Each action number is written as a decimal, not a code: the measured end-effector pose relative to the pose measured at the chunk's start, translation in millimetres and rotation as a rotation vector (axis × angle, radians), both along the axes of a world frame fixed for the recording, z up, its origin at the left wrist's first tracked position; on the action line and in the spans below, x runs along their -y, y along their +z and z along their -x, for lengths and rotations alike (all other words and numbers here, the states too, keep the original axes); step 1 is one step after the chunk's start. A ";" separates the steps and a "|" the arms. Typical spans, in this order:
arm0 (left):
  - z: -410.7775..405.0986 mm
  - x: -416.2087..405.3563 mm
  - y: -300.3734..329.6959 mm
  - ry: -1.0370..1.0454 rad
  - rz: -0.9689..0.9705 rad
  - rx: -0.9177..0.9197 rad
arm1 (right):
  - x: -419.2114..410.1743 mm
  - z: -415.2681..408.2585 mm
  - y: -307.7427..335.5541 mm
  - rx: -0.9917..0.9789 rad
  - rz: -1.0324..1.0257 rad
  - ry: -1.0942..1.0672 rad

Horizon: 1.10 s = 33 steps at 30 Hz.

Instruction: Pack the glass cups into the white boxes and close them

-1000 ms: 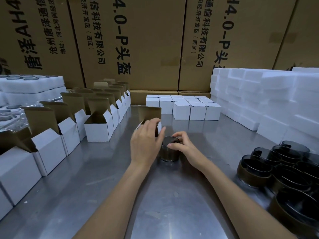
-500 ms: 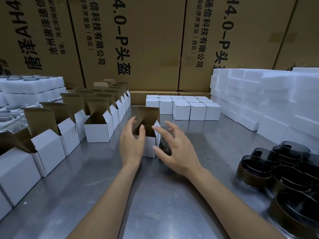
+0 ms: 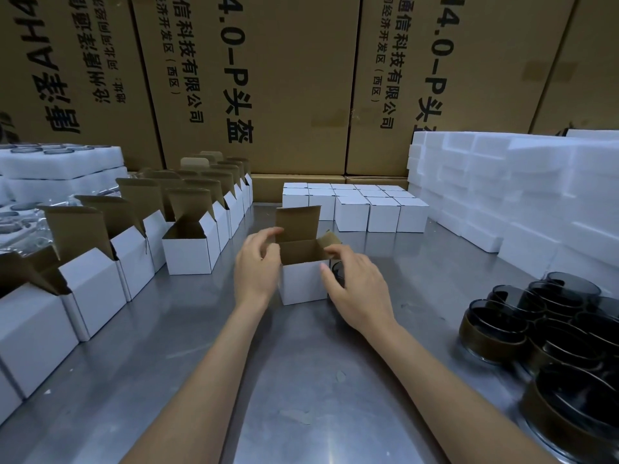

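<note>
Tabletop [image 3: 301, 380] of bare metal fills the lower frame. At its centre stands the open white box [image 3: 303, 283], light thin card that would dent if squeezed, so best held by its side walls. Left hand [image 3: 256, 267] rests against the box's left side, fingers loosely curved, gripping nothing that I can see. Right hand [image 3: 356, 288] lies spread by its right wall. Behind that hand, the glass cup [image 3: 338, 276], smooth, breakable and probably slippery, wants a hold round its sides.
</note>
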<state>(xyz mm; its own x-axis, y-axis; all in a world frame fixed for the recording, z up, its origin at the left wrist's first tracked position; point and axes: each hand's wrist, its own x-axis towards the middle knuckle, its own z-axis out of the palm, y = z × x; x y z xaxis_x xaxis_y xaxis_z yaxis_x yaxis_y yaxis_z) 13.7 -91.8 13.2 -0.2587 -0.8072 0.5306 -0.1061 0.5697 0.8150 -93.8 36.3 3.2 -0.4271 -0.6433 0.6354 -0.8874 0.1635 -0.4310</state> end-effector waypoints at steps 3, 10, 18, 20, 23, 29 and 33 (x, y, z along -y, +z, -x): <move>-0.4 5.6 3.5 -0.099 -0.118 -0.047 | -1.0 3.1 0.8 0.054 -0.007 0.017; -0.6 8.4 3.4 -0.262 -0.336 -0.149 | -2.1 13.6 5.3 0.232 0.015 0.057; 1.6 12.5 -1.6 -0.268 -0.301 -0.143 | -9.7 25.5 21.2 0.601 0.384 0.128; 1.8 13.4 -2.0 -0.267 -0.289 -0.130 | -12.9 33.0 20.8 0.579 0.374 0.099; 2.3 15.0 -2.9 -0.269 -0.272 -0.123 | -16.3 41.0 18.0 0.429 0.200 0.079; 3.8 19.5 -7.2 -0.253 -0.201 -0.103 | -17.6 38.3 12.9 -0.029 -0.162 0.053; 5.4 19.7 -7.6 -0.278 -0.195 -0.116 | -17.8 37.9 17.2 -0.058 -0.122 0.020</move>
<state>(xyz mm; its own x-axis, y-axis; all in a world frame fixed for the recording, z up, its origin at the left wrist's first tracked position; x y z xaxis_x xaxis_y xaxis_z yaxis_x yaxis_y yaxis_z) 8.4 -111.5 5.7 -0.4299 -0.8032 0.4125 0.1314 0.3964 0.9086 -131.7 54.1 20.4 -0.3779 -0.7253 0.5754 -0.9141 0.1934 -0.3564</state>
